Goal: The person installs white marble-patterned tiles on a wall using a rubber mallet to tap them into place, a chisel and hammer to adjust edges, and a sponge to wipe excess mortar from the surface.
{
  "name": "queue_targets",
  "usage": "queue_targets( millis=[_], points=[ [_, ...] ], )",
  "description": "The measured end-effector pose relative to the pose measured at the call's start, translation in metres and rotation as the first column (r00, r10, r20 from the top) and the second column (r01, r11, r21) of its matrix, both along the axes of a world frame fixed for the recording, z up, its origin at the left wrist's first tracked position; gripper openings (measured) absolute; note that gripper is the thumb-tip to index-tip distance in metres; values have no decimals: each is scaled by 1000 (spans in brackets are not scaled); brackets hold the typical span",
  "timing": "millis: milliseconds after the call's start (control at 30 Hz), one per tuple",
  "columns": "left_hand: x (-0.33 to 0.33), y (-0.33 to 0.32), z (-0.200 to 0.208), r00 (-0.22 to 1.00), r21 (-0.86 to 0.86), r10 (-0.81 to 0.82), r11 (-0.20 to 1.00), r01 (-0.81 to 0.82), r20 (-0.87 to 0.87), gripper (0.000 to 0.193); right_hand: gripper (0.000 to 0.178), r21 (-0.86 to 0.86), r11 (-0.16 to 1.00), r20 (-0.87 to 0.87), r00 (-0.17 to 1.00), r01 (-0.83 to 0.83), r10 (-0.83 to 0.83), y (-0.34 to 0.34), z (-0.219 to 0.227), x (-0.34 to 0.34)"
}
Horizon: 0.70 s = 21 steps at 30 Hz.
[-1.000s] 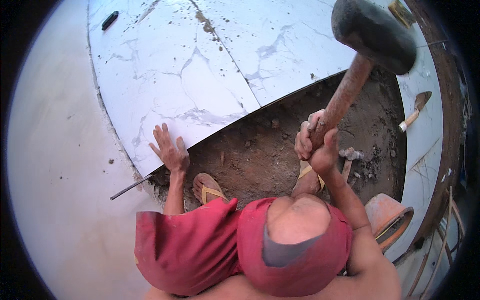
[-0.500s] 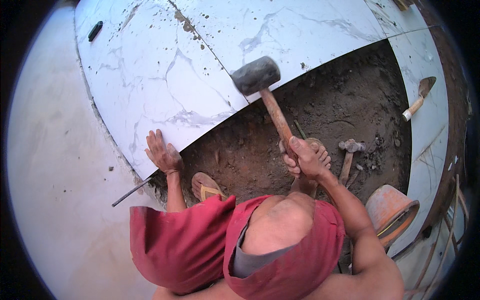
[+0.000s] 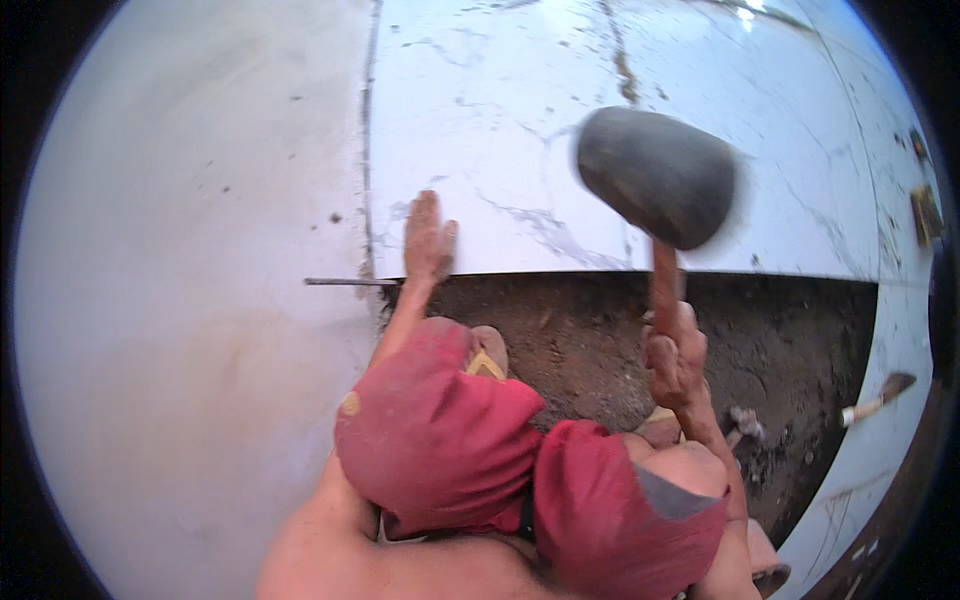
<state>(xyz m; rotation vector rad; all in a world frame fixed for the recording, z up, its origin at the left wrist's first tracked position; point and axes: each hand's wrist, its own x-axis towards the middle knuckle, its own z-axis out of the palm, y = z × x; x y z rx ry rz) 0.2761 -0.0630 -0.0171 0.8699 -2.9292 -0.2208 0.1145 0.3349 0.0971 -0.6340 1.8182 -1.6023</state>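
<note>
Marble-patterned tile (image 3: 560, 130) seated, mortar bed (image 3: 780, 330) below fingers still bare; left hand (image 3: 428, 238) fingers spread flat on tile edge, right hand (image 3: 675, 362) fingers clamped on rubber mallet (image 3: 657, 180) handle.

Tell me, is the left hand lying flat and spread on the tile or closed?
Flat and open: the left hand rests palm down, fingers extended, on the white marbled tile beside its edge.

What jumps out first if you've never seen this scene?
The big black rubber mallet, blurred mid-swing over the white marbled tile, its wooden handle gripped in the right hand. Next, the left hand pressed flat on that tile's near edge, beside the open patch of brown mortar bed.
</note>
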Motion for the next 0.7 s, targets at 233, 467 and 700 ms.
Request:
queue_targets(
  millis=[233, 467, 700],
  points=[
    [3, 16, 17, 992, 54, 119, 991, -122, 51, 66, 34, 306, 938, -96, 975, -161, 198, -50, -44, 11],
    [-1, 20, 15, 994, 58, 100, 994, -97, -52, 67, 36, 57, 982, -297, 936, -182, 191, -68, -30, 5],
    [10, 12, 18, 992, 38, 116, 993, -115, -38, 67, 32, 170, 955, -297, 912, -241, 283, -81, -7, 15]
  ],
)
